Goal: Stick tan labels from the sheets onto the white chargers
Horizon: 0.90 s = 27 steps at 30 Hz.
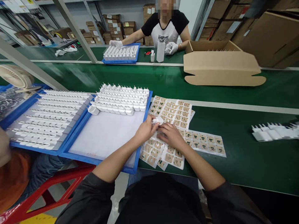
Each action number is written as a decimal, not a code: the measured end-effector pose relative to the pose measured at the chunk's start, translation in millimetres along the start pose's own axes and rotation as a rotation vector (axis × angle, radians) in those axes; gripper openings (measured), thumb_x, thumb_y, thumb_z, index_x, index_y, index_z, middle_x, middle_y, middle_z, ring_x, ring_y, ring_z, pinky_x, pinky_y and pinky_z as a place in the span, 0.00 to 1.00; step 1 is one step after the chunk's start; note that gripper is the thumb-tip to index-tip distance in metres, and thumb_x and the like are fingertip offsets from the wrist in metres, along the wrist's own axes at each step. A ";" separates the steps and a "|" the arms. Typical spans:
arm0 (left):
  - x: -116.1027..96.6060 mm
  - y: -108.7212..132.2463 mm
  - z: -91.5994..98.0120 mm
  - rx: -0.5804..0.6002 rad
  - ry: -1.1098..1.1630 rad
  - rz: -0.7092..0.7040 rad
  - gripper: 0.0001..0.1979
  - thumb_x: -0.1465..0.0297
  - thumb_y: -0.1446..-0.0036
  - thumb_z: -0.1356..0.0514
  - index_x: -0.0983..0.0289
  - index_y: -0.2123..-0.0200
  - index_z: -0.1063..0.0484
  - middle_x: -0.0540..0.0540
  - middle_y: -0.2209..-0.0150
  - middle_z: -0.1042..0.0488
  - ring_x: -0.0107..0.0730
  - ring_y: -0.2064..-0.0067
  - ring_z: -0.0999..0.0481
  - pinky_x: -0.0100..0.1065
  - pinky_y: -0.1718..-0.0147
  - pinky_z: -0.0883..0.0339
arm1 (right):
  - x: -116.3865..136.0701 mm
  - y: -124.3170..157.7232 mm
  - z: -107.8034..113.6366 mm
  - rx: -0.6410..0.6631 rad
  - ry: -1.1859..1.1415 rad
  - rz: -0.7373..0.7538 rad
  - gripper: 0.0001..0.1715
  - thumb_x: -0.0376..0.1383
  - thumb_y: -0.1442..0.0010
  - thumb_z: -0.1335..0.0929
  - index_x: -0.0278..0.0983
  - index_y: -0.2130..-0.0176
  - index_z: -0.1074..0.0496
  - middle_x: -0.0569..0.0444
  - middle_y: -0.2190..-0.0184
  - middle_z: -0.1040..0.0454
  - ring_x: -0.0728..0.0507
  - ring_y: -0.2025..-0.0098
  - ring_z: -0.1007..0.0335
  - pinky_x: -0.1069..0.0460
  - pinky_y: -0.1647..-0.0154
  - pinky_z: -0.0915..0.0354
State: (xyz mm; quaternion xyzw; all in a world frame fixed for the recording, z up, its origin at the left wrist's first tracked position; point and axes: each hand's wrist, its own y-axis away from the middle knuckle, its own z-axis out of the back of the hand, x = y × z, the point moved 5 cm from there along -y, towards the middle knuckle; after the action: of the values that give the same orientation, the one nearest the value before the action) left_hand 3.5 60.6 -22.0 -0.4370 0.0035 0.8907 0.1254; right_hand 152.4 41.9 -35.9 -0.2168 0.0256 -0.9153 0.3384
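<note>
Presently the left hand [146, 130] pinches a small white plastic plug adapter [158, 120] at its body, held just above the sheets of tan peel-off labels [174, 112], while the right hand [171, 135] rests fingers-down on those sheets, gripping nothing that can be made out. Judged light, rigid and smooth, the adapter is best taken by its flat sides, clear of the prongs. Work surface is a green conveyor belt [245, 155]; a blue tray with white liner [105, 137] holding rows of white adapters [121, 99] lies beside, and stacked cardboard cartons [268, 40] line the room.
</note>
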 end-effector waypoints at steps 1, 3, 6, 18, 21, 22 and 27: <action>-0.2 0.1 0.1 0.006 0.007 0.000 0.14 0.61 0.34 0.47 0.61 0.49 0.43 0.62 0.50 0.25 0.42 0.60 0.18 0.40 0.62 0.26 | -0.2 -0.2 0.2 0.000 0.007 -0.008 0.14 0.39 0.35 0.30 0.39 0.50 0.27 0.47 0.50 0.24 0.34 0.46 0.34 0.41 0.51 0.38; -0.6 0.6 1.0 0.011 0.032 0.006 0.14 0.61 0.34 0.47 0.61 0.49 0.43 0.62 0.51 0.25 0.42 0.60 0.18 0.39 0.63 0.26 | -0.7 -0.2 0.7 -0.002 0.015 -0.021 0.15 0.39 0.34 0.31 0.39 0.49 0.27 0.46 0.50 0.24 0.34 0.46 0.34 0.41 0.51 0.38; -2.0 1.5 3.6 0.003 0.060 0.011 0.14 0.60 0.34 0.47 0.61 0.50 0.42 0.62 0.52 0.25 0.42 0.60 0.18 0.39 0.63 0.26 | -1.4 0.3 1.3 -0.013 0.001 -0.011 0.14 0.39 0.34 0.31 0.39 0.49 0.27 0.46 0.49 0.25 0.34 0.44 0.34 0.41 0.49 0.38; -4.5 1.3 0.1 0.006 -0.158 -0.016 0.15 0.62 0.33 0.47 0.63 0.49 0.41 0.62 0.53 0.24 0.47 0.56 0.19 0.43 0.60 0.26 | 0.4 -0.2 -0.3 -0.052 -0.003 -0.011 0.06 0.37 0.33 0.32 0.40 0.57 0.25 0.48 0.55 0.25 0.34 0.46 0.36 0.42 0.49 0.38; -4.2 0.3 -1.2 0.013 -0.187 -0.008 0.15 0.62 0.33 0.48 0.64 0.49 0.41 0.65 0.52 0.25 0.50 0.56 0.19 0.45 0.60 0.26 | 0.8 -0.8 -2.3 -0.094 0.000 -0.054 0.05 0.35 0.33 0.32 0.40 0.59 0.25 0.48 0.56 0.26 0.34 0.48 0.35 0.41 0.49 0.38; -4.3 0.1 -1.5 0.014 -0.196 -0.005 0.15 0.62 0.33 0.48 0.64 0.49 0.41 0.65 0.52 0.25 0.50 0.56 0.19 0.45 0.60 0.26 | 0.6 -0.8 -2.4 -0.098 -0.009 -0.066 0.04 0.35 0.34 0.32 0.40 0.60 0.25 0.47 0.56 0.26 0.34 0.48 0.35 0.41 0.48 0.38; -5.7 -0.8 -1.7 0.035 -0.222 0.022 0.15 0.62 0.33 0.48 0.64 0.49 0.42 0.65 0.53 0.24 0.50 0.56 0.19 0.45 0.60 0.26 | -4.8 0.6 10.2 -0.029 -0.198 -0.094 0.05 0.36 0.34 0.33 0.40 0.62 0.26 0.47 0.52 0.30 0.36 0.49 0.33 0.42 0.50 0.35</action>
State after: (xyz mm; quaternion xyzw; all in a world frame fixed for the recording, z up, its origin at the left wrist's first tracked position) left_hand 8.3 59.8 -18.5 -0.3333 0.0102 0.9347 0.1229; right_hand 160.2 45.5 -28.6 -0.3121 -0.0047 -0.9038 0.2928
